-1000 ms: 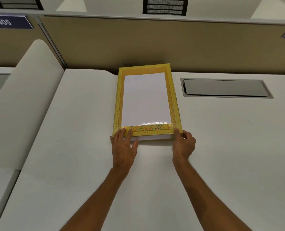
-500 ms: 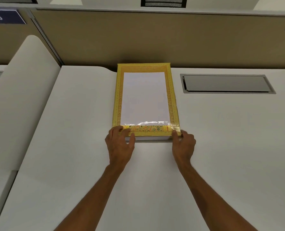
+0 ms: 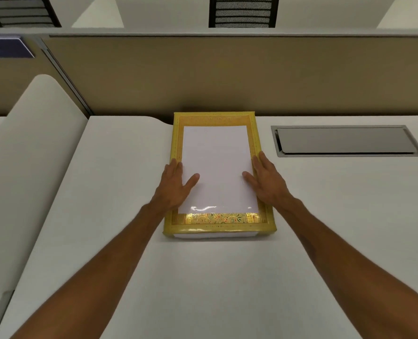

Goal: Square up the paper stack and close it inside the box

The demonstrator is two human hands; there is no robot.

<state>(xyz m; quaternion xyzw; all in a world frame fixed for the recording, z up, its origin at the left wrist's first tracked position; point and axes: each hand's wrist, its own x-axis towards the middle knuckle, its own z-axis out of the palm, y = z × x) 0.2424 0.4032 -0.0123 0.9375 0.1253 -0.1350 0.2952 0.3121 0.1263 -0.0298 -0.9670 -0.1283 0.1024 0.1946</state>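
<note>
A flat yellow box (image 3: 217, 222) with a gold patterned border lies on the white desk (image 3: 203, 289), its far end against the partition. Through the clear window of its lid shows white paper (image 3: 217, 162). A white edge shows under the lid's near side. My left hand (image 3: 176, 187) lies flat on the lid's left side, fingers on the yellow border and thumb on the window. My right hand (image 3: 266, 182) lies flat on the right side in the same way. Both hands press down and hold nothing.
A grey metal cable hatch (image 3: 347, 140) is set into the desk right of the box. A beige partition (image 3: 227, 74) rises behind it. A rounded white divider (image 3: 31, 167) stands at the left.
Both hands left the box's near corners and moved forward onto the lid's left and right sides, now lying flat. The camera view shifted so the box looks closer.
</note>
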